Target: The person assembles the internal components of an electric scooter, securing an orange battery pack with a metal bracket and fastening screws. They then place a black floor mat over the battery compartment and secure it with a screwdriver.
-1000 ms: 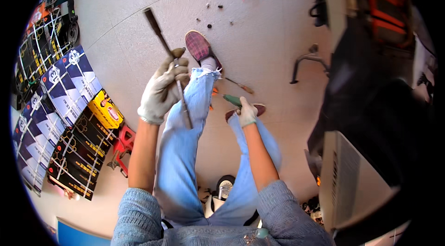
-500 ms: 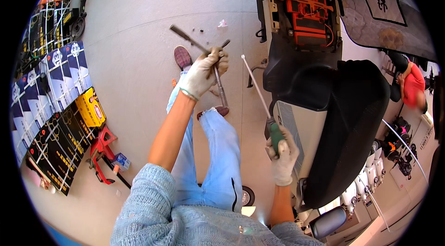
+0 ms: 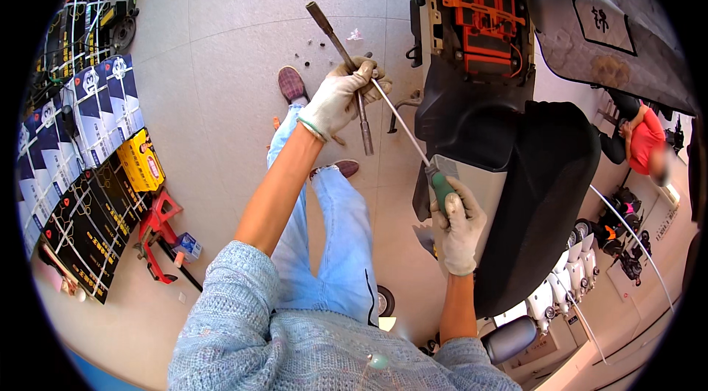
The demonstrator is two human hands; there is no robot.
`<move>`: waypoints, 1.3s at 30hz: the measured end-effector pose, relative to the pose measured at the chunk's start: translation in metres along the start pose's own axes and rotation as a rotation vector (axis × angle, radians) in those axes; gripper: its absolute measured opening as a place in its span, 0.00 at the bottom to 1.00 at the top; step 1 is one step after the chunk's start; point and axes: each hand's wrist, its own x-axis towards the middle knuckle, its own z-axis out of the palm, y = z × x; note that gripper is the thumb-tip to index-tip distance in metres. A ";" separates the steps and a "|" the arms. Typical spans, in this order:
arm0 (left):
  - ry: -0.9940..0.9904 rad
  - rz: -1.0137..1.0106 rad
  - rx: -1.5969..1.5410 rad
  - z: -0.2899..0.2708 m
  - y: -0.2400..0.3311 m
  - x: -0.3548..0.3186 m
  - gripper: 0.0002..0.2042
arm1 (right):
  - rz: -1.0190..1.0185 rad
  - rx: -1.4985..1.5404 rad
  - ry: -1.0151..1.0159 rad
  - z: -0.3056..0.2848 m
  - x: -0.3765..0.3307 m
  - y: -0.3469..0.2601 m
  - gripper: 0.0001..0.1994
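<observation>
In the head view, my left hand (image 3: 333,102), gloved, is out in front of me with the fingers curled firmly round the wrench (image 3: 335,41). I have it near its middle: the dark socket end rises beyond my knuckles, up and to the left, while another arm hangs below my fingers. The fingers hide where the arms meet.

My right hand (image 3: 461,232), also gloved, is wrapped round the green handle of the screwdriver (image 3: 441,184), my thumb pressed on it. The shaft runs out of that grip, up and to the left, and its far end reaches my left fingers; I cannot tell whether they pinch it.

Just right of my right hand is the black seat (image 3: 564,177), with the red battery (image 3: 487,52) in its bay farther ahead. Below the wrench is the floor (image 3: 243,89), where one shoe (image 3: 291,86) shows near some small parts (image 3: 307,64).
</observation>
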 end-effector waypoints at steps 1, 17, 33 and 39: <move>0.054 -0.012 0.016 0.008 0.006 -0.001 0.11 | 0.014 -0.003 -0.003 0.004 0.001 -0.010 0.21; 0.171 0.052 -0.200 -0.010 0.083 0.023 0.09 | 0.102 -0.002 -0.043 0.081 0.042 -0.075 0.22; 0.143 0.196 -0.071 -0.057 0.139 0.022 0.12 | 0.135 -0.223 -0.100 0.151 0.061 -0.129 0.22; 0.318 0.156 0.594 -0.060 0.151 0.024 0.10 | -0.581 -0.905 -0.247 0.138 0.070 -0.155 0.14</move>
